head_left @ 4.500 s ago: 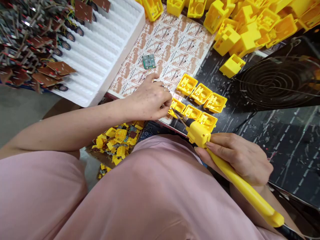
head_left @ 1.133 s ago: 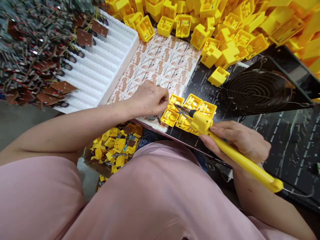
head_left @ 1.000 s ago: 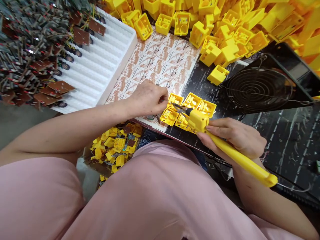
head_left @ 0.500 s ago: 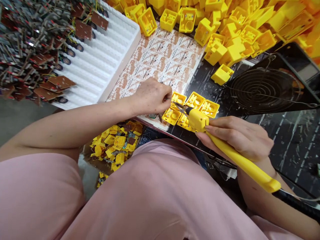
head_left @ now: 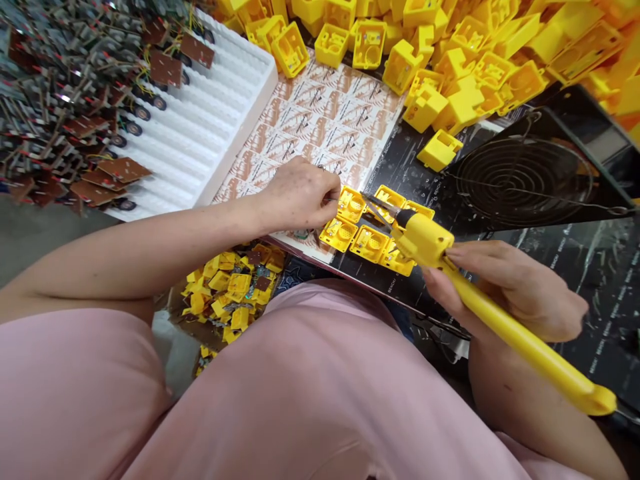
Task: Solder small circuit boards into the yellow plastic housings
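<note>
My right hand (head_left: 515, 290) is wrapped round a yellow soldering iron (head_left: 500, 320); its dark tip (head_left: 376, 203) points left over a cluster of several open yellow plastic housings (head_left: 369, 241) on the bench edge. My left hand (head_left: 300, 195) rests beside that cluster, fingers pinched together at the leftmost housing (head_left: 351, 205); what they pinch is too small to name. A thin wire shows at the fingertips.
A white ridged foam tray (head_left: 200, 133) at the left carries brown circuit boards with wires (head_left: 75, 100). A printed sheet (head_left: 325, 127) lies behind my left hand. A heap of yellow housings (head_left: 475, 60) fills the back. A black fan grille (head_left: 520, 177) is right. Yellow scraps (head_left: 230, 293) lie below.
My right hand has drawn the iron to the right and lifted it, uncovering the front housings. The green board seen earlier on the printed sheet is gone. My left hand stays pinched.
</note>
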Motion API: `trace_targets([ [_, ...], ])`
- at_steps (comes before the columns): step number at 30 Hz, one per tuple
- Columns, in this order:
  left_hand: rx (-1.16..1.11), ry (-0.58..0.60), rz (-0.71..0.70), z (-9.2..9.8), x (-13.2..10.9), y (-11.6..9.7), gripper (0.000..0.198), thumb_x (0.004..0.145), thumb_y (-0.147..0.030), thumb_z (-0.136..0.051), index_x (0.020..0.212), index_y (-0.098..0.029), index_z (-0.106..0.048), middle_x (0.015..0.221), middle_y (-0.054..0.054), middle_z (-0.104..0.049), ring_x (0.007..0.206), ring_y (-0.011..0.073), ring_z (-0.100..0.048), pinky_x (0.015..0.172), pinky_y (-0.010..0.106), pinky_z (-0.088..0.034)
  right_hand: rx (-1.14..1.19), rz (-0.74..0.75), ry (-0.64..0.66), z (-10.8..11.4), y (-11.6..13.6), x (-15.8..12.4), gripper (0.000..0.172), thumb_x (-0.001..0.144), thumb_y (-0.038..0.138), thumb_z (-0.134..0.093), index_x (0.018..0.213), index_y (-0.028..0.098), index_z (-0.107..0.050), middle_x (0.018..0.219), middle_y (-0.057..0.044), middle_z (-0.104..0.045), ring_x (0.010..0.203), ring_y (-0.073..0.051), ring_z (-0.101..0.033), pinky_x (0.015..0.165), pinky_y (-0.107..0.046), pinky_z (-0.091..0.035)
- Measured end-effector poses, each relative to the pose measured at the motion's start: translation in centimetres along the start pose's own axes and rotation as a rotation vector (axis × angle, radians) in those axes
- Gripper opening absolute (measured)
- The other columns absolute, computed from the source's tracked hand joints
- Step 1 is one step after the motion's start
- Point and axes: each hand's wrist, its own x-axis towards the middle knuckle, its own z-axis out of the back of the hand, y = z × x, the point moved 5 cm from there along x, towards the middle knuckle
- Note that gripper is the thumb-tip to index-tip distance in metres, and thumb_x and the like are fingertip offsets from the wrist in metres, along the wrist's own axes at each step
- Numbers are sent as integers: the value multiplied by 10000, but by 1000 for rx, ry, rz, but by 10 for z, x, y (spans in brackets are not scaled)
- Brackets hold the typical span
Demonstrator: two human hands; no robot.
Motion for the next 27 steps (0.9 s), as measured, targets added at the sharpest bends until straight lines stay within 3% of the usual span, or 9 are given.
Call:
trace_targets([
  [2,23,-9,-26,2,-2,-1,303,848,-303,-488,871,-197,-771,722,49,-723,764,220,-679,921,439,-508,-55,31,-103,2,5,-2,512,849,276,-867,1324,349,-692,989,-13,-815,784,-231,-784,648,-344,-642],
  [4,49,-26,-59,5,-6,-1,332,902,-317,-462,872,-207,-774,773,64,-744,864,242,-692,1009,486,-487,-83,14,-135,0,7,-4,582,852,256,-863,1388,348,-657,1027,-14,-819,794,-242,-792,664,-358,-652],
  [7,21,-71,-67,8,-11,3,348,947,-316,-457,918,-238,-795,895,60,-780,1023,262,-679,1127,537,-416,-17,7,-192,-5,8,-8,444,833,215,-870,1232,339,-719,963,12,-818,746,-230,-785,595,-342,-629],
  [10,-84,-83,-10,7,-8,11,303,934,-313,-508,986,-254,-801,928,23,-782,1033,243,-663,1189,560,-352,88,31,-281,-7,7,-11,386,821,197,-870,1151,341,-730,891,43,-803,701,-201,-768,530,-311,-593],
  [16,-155,-44,68,2,12,11,244,860,-312,-559,908,-217,-778,794,-1,-726,939,218,-651,1172,557,-358,-12,-74,-229,-18,5,-7,509,843,246,-866,1319,320,-700,973,17,-808,778,-198,-786,688,-312,-634],
  [21,-84,-34,49,1,17,5,268,849,-299,-531,888,-215,-782,778,9,-724,924,228,-655,1135,534,-392,-10,94,-247,-22,15,-2,270,807,233,-895,992,258,-700,817,36,-783,674,-155,-755,562,-239,-579],
  [27,-9,-44,3,2,16,2,292,856,-304,-511,857,-201,-784,782,29,-726,932,240,-671,1133,535,-401,-89,122,-165,-27,21,6,178,847,234,-861,857,241,-684,797,13,-787,642,-162,-746,520,-258,-556],
])
